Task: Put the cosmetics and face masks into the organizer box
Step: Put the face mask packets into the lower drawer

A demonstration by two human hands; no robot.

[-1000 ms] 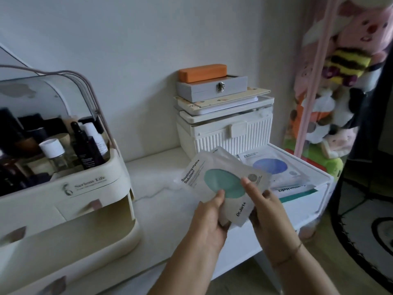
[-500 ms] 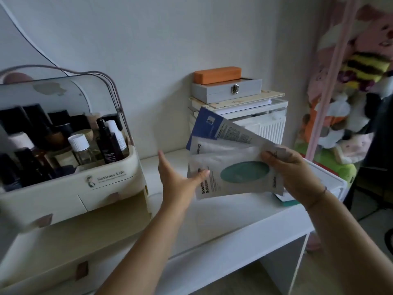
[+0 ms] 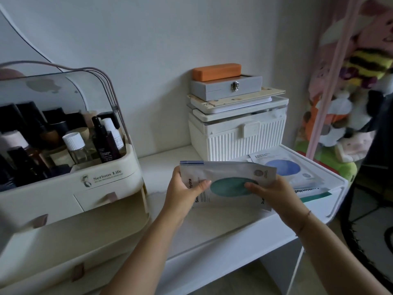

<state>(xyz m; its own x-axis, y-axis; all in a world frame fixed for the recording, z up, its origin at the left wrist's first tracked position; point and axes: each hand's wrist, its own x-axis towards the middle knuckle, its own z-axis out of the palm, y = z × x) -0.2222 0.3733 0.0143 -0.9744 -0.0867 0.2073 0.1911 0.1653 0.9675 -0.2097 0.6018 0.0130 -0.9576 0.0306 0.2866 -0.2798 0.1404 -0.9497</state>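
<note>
left hand (image 3: 184, 191) and right hand (image 3: 274, 194) are gripping a small stack of face masks (image 3: 228, 184) above the table (image 3: 212, 228) | organizer box (image 3: 70, 188) at left is already holding bottles (image 3: 106, 141) | more masks (image 3: 297, 173) are lying at right, waiting | task is partly done

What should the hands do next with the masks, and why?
Probably carry the face masks, gripped by the left hand and right hand, leftward to the organizer box; its top looks full of bottles, so a drawer likely needs opening.
</note>
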